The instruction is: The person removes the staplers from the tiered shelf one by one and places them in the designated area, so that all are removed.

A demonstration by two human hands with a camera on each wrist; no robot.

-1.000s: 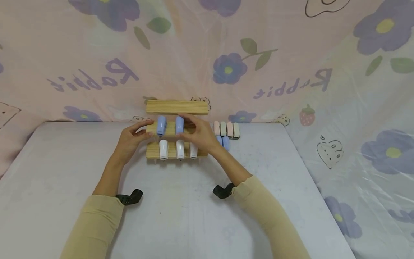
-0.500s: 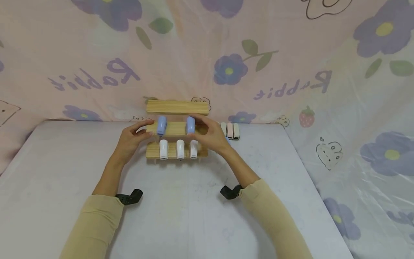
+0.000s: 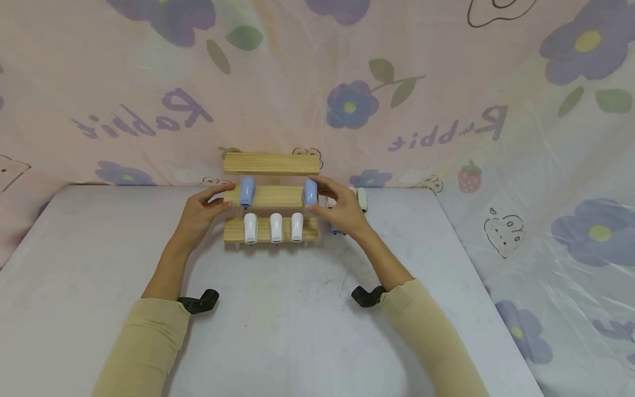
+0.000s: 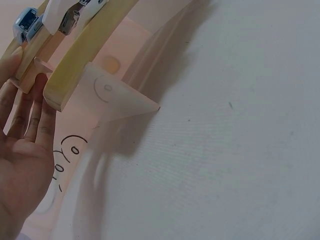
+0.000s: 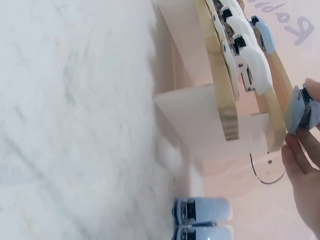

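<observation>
behind white staplers (image 3: 276, 228), left and right hands (image 3: 197, 215) (image 3: 344, 208) respectively pinch a wooden shelf (image 3: 279, 197) and blue stapler (image 3: 310, 192).

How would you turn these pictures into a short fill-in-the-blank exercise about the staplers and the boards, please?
1. The stapler in the right hand is coloured ____.
2. The lowest wooden board carries ____ white staplers.
3. Of the three boards, the left hand holds the ____ one.
Missing words: blue; three; middle.
</observation>
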